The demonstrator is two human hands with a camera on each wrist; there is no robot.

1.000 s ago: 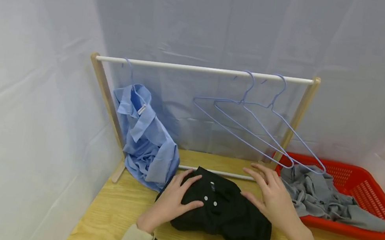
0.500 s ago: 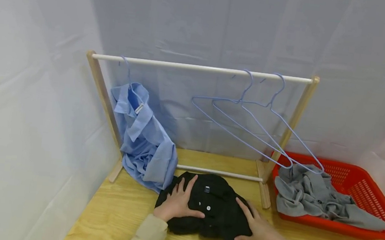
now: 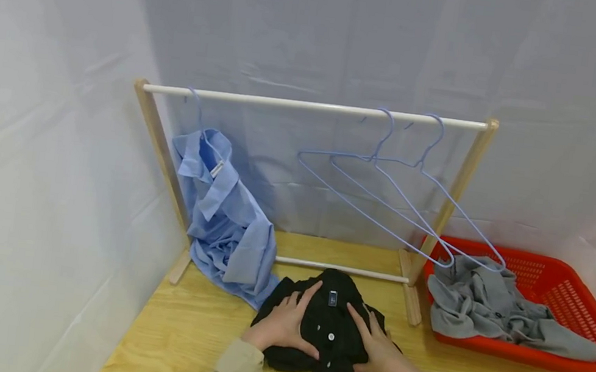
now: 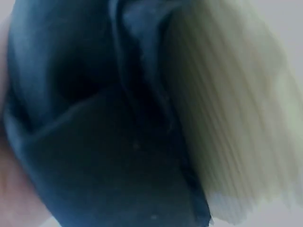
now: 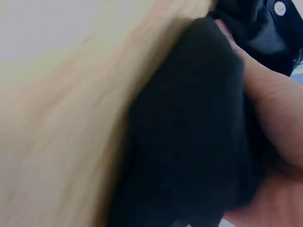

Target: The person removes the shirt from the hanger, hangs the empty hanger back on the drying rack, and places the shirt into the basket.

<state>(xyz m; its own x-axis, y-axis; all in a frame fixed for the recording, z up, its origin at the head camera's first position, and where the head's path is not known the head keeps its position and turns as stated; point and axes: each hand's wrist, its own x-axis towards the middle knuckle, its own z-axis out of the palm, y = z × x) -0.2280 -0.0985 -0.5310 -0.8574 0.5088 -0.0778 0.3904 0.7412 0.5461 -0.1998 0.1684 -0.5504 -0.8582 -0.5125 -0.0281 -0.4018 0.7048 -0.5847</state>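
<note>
A black buttoned shirt (image 3: 324,318) lies bunched on the wooden table, its small label and white buttons facing up. My left hand (image 3: 284,327) presses on its left side with spread fingers. From the other side, my right hand (image 3: 382,355) rests on the cloth, fingers extended toward the label. In the left wrist view, folds of the dark shirt (image 4: 104,165) fill much of the picture, beside part of the hand. The right wrist view shows black cloth (image 5: 189,127) against my thumb side; most fingers are hidden there.
Behind stands a rack with a white rail (image 3: 285,103). A light blue shirt (image 3: 233,221) hangs at its left, its lower part on the table (image 3: 159,342) near the black shirt. Two blue hangers (image 3: 375,158) hang right. A red basket (image 3: 567,290) holds a grey garment (image 3: 499,313).
My right hand has come down from above the shirt onto its right side and moved left. Both hands are closer together, and the black shirt is more bunched between them.
</note>
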